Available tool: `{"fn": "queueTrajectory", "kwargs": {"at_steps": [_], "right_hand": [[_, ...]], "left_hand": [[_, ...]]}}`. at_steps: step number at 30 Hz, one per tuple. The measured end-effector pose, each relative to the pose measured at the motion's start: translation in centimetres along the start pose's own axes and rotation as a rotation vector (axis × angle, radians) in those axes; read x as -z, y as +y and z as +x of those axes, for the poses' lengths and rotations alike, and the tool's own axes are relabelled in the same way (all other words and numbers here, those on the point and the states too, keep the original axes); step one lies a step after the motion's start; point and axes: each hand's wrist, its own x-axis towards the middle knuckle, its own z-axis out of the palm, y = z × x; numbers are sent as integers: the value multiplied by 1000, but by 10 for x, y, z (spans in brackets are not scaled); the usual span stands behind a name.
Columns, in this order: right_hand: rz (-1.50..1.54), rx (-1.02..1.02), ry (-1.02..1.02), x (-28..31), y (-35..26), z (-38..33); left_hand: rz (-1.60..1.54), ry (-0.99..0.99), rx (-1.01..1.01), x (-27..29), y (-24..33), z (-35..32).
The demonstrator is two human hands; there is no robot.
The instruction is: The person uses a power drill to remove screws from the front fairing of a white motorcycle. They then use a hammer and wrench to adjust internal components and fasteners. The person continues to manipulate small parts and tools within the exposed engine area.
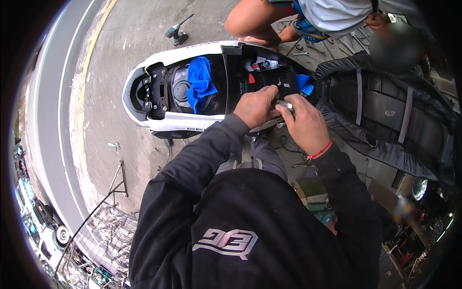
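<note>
My two hands meet over the open under-seat compartment of a white scooter. In my right hand, a short silver metal tool shows between the thumb and curled fingers; its exact kind is unclear. Touching or nearly touching it is my left hand, whose fingers are closed and hide whatever they hold. A bright blue cloth lies over the fuel tank area, left of the compartment. Another blue cloth is tucked by the seat hinge. The black seat is tipped open to the right, underside showing.
A cordless drill stands on the pavement beyond the scooter. Several wrenches lie near a crouching person at the far side. At the lower left is a wire rack of metal parts, with the road beyond.
</note>
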Motion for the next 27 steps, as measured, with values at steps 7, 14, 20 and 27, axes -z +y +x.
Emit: {"fn": "queueTrajectory", "kwargs": {"at_steps": [7,14,20,27], "right_hand": [[4,255,224,-5,11,-1],[153,15,214,-7,3,6],[226,227,277,-9,6,-1],[433,-38,240,-16,0,-3]], "left_hand": [[-31,-288,-81,34,1,14],[273,-115,-80,36,11,19],[137,-239,-124,35,2,14],[210,-68,-95,37,14,15]]}}
